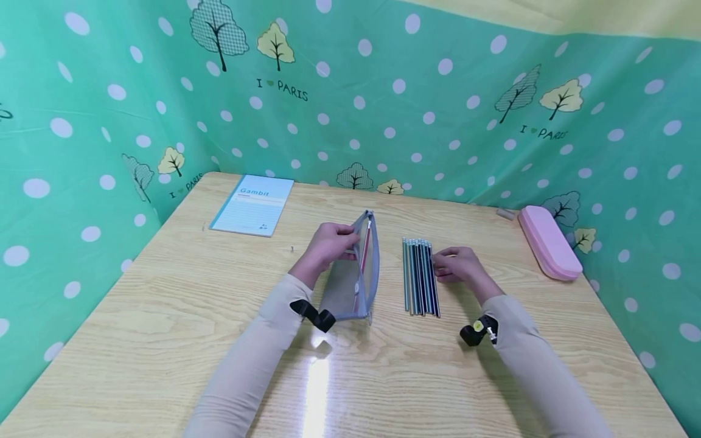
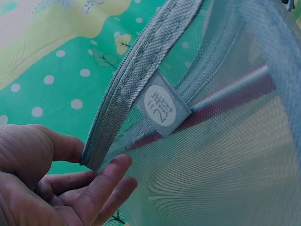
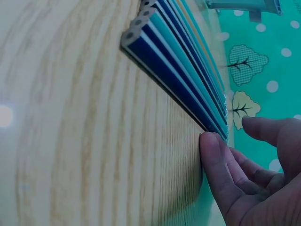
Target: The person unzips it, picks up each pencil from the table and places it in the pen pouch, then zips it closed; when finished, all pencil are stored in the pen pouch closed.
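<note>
Head view: left hand (image 1: 327, 243) grips the far end of the grey mesh pouch (image 1: 358, 277), holding its mouth open and the pouch up on edge at table centre. One reddish pencil (image 1: 364, 255) already sits inside. Row of blue/teal pencils (image 1: 420, 277) lies flat on the table (image 1: 164, 340), just right of the pouch. Right hand (image 1: 459, 264) rests at the row's right edge, fingers loosely bent, touching the outermost pencil, nothing lifted. Looks like one in, the whole row left to go. Notebook (image 1: 252, 204) far left, pink case (image 1: 549, 241) far right, both untouched.

Left wrist view: fingers (image 2: 101, 186) and thumb pinch the pouch's zipper edge (image 2: 136, 80); reddish pencil shows through the mesh.

Right wrist view: fingertips (image 3: 214, 165) press the side of the nearest dark blue pencil (image 3: 174, 82); no pinch around it yet. Row packed tight, side by side.
</note>
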The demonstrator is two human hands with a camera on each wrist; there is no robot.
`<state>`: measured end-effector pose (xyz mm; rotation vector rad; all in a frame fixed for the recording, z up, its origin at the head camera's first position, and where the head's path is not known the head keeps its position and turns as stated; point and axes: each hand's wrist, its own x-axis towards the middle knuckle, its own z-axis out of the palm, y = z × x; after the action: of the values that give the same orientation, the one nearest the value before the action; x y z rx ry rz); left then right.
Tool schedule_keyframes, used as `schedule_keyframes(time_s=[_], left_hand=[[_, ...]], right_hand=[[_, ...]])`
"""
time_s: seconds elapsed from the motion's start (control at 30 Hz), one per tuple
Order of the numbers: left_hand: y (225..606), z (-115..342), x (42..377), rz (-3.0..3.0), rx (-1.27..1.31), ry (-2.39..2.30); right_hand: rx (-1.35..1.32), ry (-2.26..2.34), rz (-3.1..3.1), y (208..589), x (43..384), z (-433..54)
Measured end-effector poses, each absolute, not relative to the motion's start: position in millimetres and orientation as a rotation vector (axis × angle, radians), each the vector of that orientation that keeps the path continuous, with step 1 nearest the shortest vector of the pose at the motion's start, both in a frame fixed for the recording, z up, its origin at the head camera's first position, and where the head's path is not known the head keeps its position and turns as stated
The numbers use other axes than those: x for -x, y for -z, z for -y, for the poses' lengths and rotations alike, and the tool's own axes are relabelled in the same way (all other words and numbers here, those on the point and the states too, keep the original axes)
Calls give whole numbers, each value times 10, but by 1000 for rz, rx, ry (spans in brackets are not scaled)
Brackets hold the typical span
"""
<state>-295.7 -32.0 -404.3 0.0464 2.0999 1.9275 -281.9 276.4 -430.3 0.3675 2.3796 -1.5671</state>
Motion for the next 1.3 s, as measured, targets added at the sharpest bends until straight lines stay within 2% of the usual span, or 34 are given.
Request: schedule_keyframes(time_s=[0.53,1.0,1.3], left_hand=[[4040,327,2956,-2084,-47,-1939],[4043,339,2969,-2079,-39,-1933],[4019,366,2974,-2107,-29,-1924]], right_hand=[[-381,1321,-2622,4365,2857,-2678],[-247,1001,-2820,4313,2855,-2652],[-345,1339,-2556,4300,2842,-2752]])
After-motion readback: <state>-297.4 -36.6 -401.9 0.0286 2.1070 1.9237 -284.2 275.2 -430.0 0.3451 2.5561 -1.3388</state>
